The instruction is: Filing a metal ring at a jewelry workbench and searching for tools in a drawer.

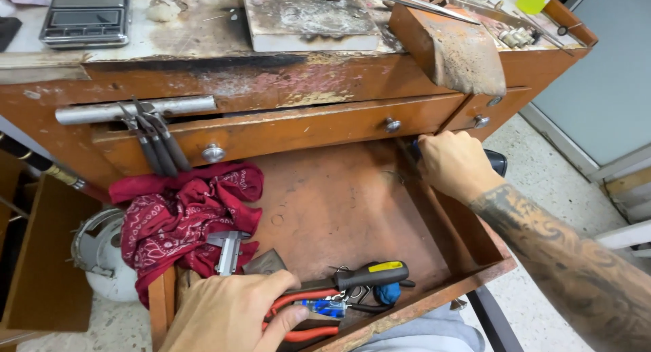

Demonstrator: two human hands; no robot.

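The left hand rests with fingers curled on the near-left of the open tray, thumb touching the red pliers. The right hand grips the tray's far-right edge, fingers pressed together around a dark tool.

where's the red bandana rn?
In the head view, the red bandana lies bunched at the left side of the open wooden tray, draped over its left edge, under the pliers hanging from the bar and just above the left hand.
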